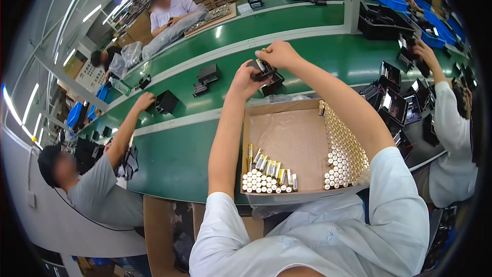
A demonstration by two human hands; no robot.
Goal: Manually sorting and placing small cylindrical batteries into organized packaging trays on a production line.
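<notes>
Above the green belt, my left hand is closed around a small black plastic case. A battery with a pale and gold wrapper shows at the case's upper side. My right hand pinches at the top of the case, with a bit of gold battery showing at its fingertips; the fingers partly hide it. Below my forearms lies a shallow cardboard box lined with clear plastic. Upright batteries fill its right side, and a smaller group, some tilted, sits at its near left corner.
Another black case rests on the belt beneath my hands. Farther left are black boxes and an open black case, beside a co-worker's hand. Open black cases pile up at right near another person's arm. A metal post stands behind.
</notes>
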